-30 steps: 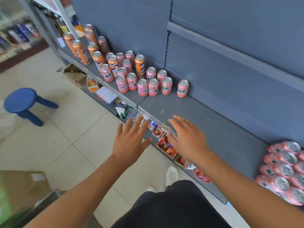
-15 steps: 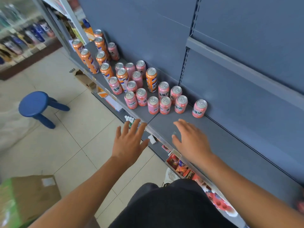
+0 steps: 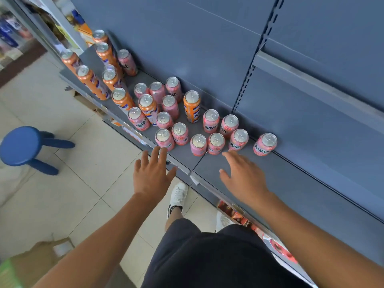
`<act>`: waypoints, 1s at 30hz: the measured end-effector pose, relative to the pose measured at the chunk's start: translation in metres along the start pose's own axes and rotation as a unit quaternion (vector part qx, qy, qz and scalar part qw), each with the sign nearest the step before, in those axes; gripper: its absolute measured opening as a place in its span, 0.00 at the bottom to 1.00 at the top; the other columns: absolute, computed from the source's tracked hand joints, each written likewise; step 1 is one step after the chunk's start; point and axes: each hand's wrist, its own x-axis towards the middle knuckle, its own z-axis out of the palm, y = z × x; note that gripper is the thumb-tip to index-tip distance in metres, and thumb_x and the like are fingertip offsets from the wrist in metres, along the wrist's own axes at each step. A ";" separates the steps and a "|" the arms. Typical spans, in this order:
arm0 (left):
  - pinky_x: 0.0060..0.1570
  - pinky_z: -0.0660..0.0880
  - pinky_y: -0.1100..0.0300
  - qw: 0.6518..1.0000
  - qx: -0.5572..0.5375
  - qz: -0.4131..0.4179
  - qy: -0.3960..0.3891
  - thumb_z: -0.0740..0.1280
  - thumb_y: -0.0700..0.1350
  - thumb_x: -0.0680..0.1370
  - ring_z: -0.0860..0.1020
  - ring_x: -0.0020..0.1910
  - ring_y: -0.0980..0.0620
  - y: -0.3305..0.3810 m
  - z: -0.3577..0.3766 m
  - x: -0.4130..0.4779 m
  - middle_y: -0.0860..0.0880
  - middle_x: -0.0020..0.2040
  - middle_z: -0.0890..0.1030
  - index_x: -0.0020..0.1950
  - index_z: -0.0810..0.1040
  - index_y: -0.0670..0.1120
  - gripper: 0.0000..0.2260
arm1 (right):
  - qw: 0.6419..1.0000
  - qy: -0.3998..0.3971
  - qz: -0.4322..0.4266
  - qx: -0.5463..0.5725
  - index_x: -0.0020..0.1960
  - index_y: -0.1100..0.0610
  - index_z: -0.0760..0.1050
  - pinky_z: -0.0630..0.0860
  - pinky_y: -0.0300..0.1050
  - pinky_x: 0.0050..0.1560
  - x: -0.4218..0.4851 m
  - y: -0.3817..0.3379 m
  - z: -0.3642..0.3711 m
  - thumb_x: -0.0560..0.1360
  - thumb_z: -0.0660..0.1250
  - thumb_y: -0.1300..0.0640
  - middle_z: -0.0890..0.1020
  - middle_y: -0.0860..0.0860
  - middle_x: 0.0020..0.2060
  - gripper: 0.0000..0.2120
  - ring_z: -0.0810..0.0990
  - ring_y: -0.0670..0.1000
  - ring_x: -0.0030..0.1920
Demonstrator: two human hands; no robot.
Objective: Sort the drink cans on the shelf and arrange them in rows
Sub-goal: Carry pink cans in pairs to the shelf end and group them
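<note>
A blue stool (image 3: 19,145) stands at your far left. Your left hand (image 3: 150,175) hovers, fingers spread, at the shelf (image 3: 270,183) edge. Orange cans (image 3: 192,106) and pink cans (image 3: 216,143) stand mixed on the shelf. Your right hand (image 3: 244,179), fingers loose, holds nothing just before them.

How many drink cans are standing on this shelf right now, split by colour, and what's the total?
Pink cans: 15
Orange cans: 8
Total: 23
</note>
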 end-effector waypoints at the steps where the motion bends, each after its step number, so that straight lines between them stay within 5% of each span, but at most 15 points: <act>1: 0.69 0.67 0.44 1.000 0.000 0.000 -0.002 0.59 0.63 0.80 0.65 0.72 0.40 -0.011 0.002 0.013 0.47 0.75 0.67 0.76 0.62 0.47 0.30 | 1.000 0.000 0.014 0.001 0.71 0.54 0.67 0.72 0.52 0.56 0.006 -0.006 0.003 0.79 0.64 0.49 0.74 0.50 0.67 0.23 0.75 0.58 0.63; 12: 0.67 0.67 0.46 0.988 0.038 0.128 -0.080 0.66 0.62 0.77 0.69 0.69 0.39 -0.090 0.034 0.127 0.45 0.69 0.72 0.73 0.62 0.46 0.31 | 0.969 -0.036 0.225 0.098 0.77 0.54 0.58 0.72 0.51 0.58 0.080 -0.076 0.059 0.78 0.65 0.46 0.74 0.53 0.69 0.32 0.75 0.58 0.64; 18: 0.66 0.69 0.47 0.972 0.018 0.212 -0.098 0.70 0.61 0.75 0.72 0.66 0.41 -0.098 0.055 0.157 0.45 0.67 0.74 0.72 0.63 0.45 0.33 | 0.928 0.048 0.301 0.213 0.79 0.54 0.52 0.73 0.54 0.60 0.117 -0.094 0.098 0.74 0.72 0.46 0.65 0.52 0.75 0.42 0.72 0.58 0.69; 22: 0.65 0.71 0.48 0.973 -0.083 0.187 -0.109 0.74 0.59 0.73 0.73 0.65 0.43 -0.099 0.064 0.166 0.47 0.66 0.76 0.72 0.64 0.47 0.34 | 0.914 0.106 0.329 0.213 0.78 0.55 0.54 0.77 0.55 0.54 0.135 -0.105 0.118 0.71 0.75 0.45 0.62 0.54 0.75 0.44 0.74 0.59 0.66; 30: 0.55 0.77 0.47 0.961 -0.232 0.069 -0.137 0.77 0.61 0.67 0.78 0.58 0.42 -0.082 0.076 0.173 0.48 0.61 0.80 0.67 0.62 0.52 0.36 | 0.877 0.184 0.348 0.275 0.66 0.55 0.63 0.74 0.48 0.43 0.144 -0.118 0.135 0.70 0.76 0.53 0.70 0.53 0.65 0.31 0.78 0.59 0.56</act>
